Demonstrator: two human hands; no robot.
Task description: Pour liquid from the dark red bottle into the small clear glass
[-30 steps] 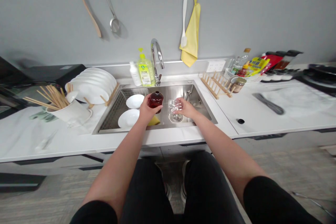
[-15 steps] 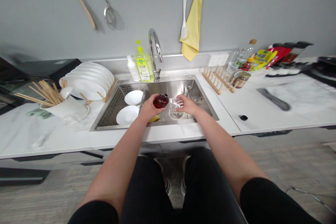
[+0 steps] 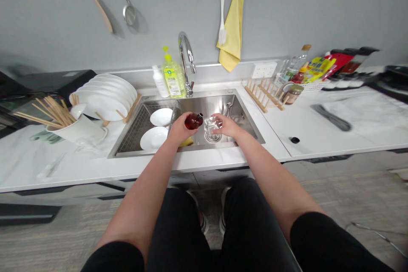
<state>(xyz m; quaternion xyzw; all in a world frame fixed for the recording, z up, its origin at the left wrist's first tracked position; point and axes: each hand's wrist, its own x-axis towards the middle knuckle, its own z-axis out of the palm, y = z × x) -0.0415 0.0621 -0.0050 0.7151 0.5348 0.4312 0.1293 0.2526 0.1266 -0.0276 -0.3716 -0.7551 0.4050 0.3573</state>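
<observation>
My left hand (image 3: 180, 129) is wrapped round a dark red bottle (image 3: 193, 122), tilted with its uncapped neck pointing right. Close beside that neck, my right hand (image 3: 227, 126) grips a clear glass (image 3: 211, 124). Both are held over the right basin of the steel sink (image 3: 204, 145), above the drain. Whether any liquid passes from bottle to glass is too small to tell. A small black cap (image 3: 295, 140) lies on the counter to the right. Part of a yellow cloth or sponge (image 3: 186, 142) shows below my left hand.
White bowls (image 3: 154, 138) sit in the sink's left side. The tap (image 3: 185, 59) rises behind, next to a yellow-green soap bottle (image 3: 174, 77). Left stand racked plates (image 3: 105, 95) and a chopstick holder (image 3: 79, 129); right, a wooden rack (image 3: 265, 95) and a jar (image 3: 292, 94).
The view has shifted very slightly. Both hands keep hold of the bottle and the glass in nearly the same position.
</observation>
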